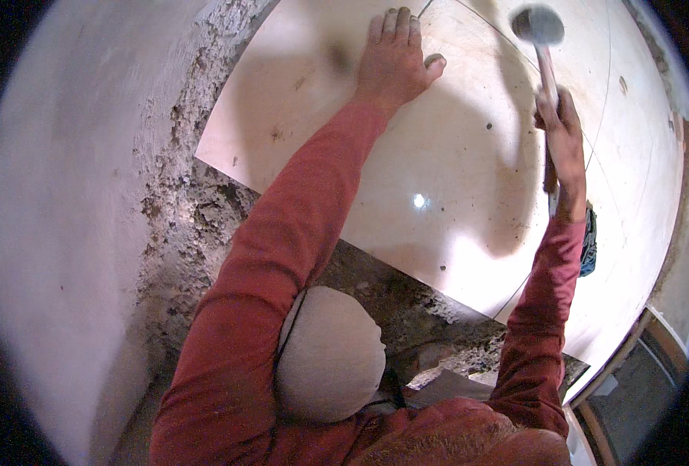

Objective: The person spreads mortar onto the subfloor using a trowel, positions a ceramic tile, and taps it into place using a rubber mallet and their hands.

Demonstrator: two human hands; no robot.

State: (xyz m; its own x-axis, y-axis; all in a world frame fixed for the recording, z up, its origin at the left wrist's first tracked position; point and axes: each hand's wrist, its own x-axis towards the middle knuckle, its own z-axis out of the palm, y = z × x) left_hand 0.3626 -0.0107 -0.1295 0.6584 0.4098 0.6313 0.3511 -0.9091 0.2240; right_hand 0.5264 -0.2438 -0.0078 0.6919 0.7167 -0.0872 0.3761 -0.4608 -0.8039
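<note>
My left hand (391, 62) lies on a cream floor tile (438, 140) near its far part, palm down with the fingers stretched out. My right hand (563, 144) grips the pale handle of a mallet (537, 25), whose rounded head is raised or held over the tiles at the top right and looks blurred. A dark, long object, partly hidden, sits under or behind my right hand. Dark green-blue cloth or cord (589, 241) lies on the tiles beside my right forearm.
A pale plastered wall (57, 194) runs along the left, with rough broken material (173, 202) at its base. Uneven dark bedding (407, 291) shows along the tile's near edge, by my grey-clad knee (329, 349). At the lower right are framed edges and a dark panel (632, 388).
</note>
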